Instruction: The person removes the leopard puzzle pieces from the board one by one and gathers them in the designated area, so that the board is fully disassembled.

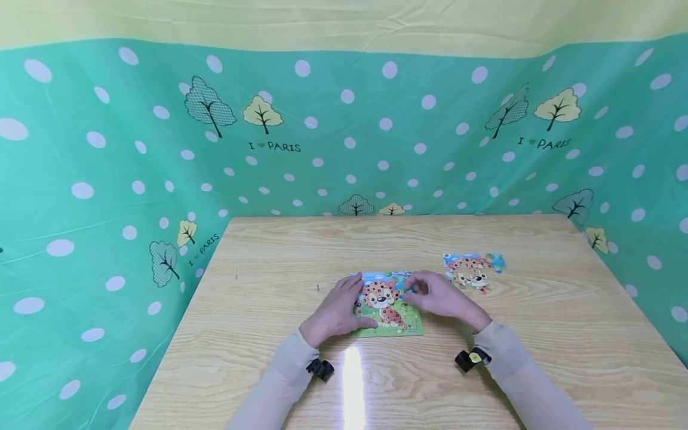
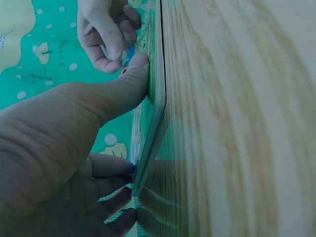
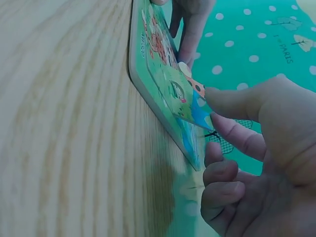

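A jigsaw puzzle board [image 1: 395,329] with a spotted leopard cub on green grass lies flat on the table. My left hand [image 1: 335,307] rests at its left side, the thumb [image 2: 134,79] on the board's face and the fairly straight fingers along its edge. At the upper right of the board, my right hand [image 1: 439,294] pinches a puzzle piece [image 3: 201,109] between thumb and index finger. Blue and orange spotted print shows on this piece, and it is tilted up from the board. Whether neighbouring pieces lift with it, I cannot tell.
Behind my right hand, a partly joined group of puzzle pieces [image 1: 469,266] with a leopard face lies on the wooden table [image 1: 258,334]. A green dotted cloth [image 1: 349,131] hangs along the table's back and sides. A tiny dark speck [image 1: 318,288] lies left of the board.
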`<action>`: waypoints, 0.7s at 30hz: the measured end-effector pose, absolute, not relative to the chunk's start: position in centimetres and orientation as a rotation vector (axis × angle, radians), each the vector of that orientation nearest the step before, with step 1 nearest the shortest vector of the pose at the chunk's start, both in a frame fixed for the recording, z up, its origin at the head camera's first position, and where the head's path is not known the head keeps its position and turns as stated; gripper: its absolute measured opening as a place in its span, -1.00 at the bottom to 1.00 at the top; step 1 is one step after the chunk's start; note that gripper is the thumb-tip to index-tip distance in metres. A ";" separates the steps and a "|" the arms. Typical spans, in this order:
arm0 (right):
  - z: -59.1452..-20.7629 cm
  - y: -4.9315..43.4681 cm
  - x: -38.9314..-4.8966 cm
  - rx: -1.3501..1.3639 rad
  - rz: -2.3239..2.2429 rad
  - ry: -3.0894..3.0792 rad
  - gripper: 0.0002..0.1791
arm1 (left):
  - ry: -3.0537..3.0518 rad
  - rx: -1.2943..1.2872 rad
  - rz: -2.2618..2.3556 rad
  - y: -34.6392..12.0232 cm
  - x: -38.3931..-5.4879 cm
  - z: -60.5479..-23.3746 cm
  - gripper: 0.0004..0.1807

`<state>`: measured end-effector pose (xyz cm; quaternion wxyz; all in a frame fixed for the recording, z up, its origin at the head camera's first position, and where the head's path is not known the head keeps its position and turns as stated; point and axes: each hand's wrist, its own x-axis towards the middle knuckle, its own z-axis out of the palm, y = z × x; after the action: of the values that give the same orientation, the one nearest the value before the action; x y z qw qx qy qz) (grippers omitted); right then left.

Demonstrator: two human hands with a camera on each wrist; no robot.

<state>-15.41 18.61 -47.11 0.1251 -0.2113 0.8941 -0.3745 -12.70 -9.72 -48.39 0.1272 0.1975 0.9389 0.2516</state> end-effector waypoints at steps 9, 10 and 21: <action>-47.3 18.8 -15.7 -0.589 -1.152 2.598 -0.94 | 2.728 0.570 0.733 -9.7 -12.7 -48.3 0.22; -47.4 18.9 -15.7 -0.585 -1.161 2.592 -0.94 | 2.727 0.570 0.734 -9.7 -12.7 -48.3 0.22; -48.2 19.3 -16.4 -0.535 -1.233 2.536 -0.87 | 2.728 0.574 0.731 -9.7 -12.7 -48.2 0.21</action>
<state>-16.42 19.32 -48.25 0.1354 -0.1846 0.8754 -0.4257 -12.68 -9.73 -48.24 0.1295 0.1975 0.9386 0.2514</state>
